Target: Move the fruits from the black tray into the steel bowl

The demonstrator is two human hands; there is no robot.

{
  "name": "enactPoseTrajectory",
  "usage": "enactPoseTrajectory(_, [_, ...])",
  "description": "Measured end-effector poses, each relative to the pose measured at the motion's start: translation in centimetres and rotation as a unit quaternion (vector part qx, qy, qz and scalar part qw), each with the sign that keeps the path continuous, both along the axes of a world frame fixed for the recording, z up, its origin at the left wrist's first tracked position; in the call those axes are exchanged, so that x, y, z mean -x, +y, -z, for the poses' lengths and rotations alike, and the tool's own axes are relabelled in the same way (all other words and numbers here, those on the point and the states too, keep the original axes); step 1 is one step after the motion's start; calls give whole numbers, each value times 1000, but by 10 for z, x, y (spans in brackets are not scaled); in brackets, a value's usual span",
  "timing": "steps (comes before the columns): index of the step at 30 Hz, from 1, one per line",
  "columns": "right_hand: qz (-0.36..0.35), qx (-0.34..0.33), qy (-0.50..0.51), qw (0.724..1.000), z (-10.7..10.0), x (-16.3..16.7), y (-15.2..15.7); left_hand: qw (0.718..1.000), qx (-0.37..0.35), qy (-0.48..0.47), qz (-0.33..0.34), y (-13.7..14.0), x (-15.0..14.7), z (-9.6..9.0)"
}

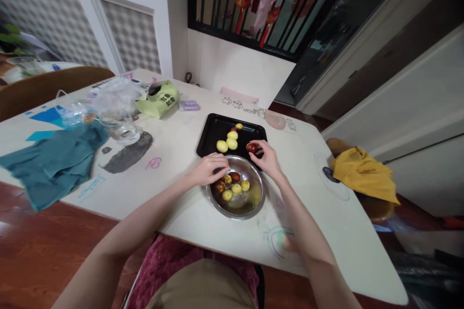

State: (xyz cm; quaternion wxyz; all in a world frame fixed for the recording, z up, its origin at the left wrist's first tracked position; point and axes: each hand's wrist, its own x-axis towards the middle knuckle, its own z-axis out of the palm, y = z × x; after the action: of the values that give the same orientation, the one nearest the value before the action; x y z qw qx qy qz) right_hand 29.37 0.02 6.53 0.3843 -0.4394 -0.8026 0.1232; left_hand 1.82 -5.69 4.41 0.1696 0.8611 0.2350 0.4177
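Head view, right fingers (262,145) pinching red fruit (250,147), long axis roughly sideways, left fingers (218,161) at bowl (254,199), grip unclear

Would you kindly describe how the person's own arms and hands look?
Both arms are bare where visible, without sleeves, watch or bracelet. The left hand and right hand are ungloved; any ring would be too small to make out.

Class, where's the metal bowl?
In the head view, the metal bowl is on the table, right of the teal cloth, just this side of the black tray.
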Motion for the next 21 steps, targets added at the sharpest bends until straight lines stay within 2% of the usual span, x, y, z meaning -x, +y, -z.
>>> enactPoseTrajectory(5, [-76,16,-65,995,-24,-5,-63,1000,7,-16,-7,0,0,0])
enactPoseTrajectory(9, [-108,47,-144,983,-38,-7,-91,1000,8,-22,-4,-1,0,-1])
enactPoseTrajectory(15, [-108,76,-271,954,-43,-7,-105,1000,24,-9,-5,-2,1,-5])
enactPoseTrajectory(21, [-99,71,-303,945,-33,-5,-105,1000,21,10,-3,-2,2,-7])
